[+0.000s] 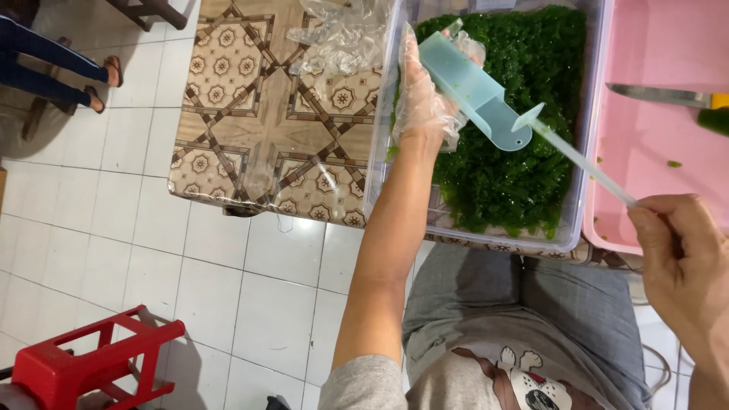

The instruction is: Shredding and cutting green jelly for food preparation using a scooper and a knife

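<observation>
White tiled floor, patterned worktop point(250, 129). Your gloved left hand point(421, 99) grips the blue scoop point(474, 91) above the full tub point(569, 235) of greens point(516, 152); your bare right hand point(683, 258) pinches a thin stick point(585, 163).

No labels, signs or screens show. A crumpled clear plastic bag point(345, 34) lies on the patterned table point(250, 137), left of the clear tub point(486, 231)

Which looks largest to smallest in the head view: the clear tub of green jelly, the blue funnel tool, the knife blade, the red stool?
1. Clear tub
2. Red stool, partly cut off by the picture edge, so unsure
3. Blue funnel tool, held by the gloved left hand
4. Knife blade, also partly cut off
</observation>
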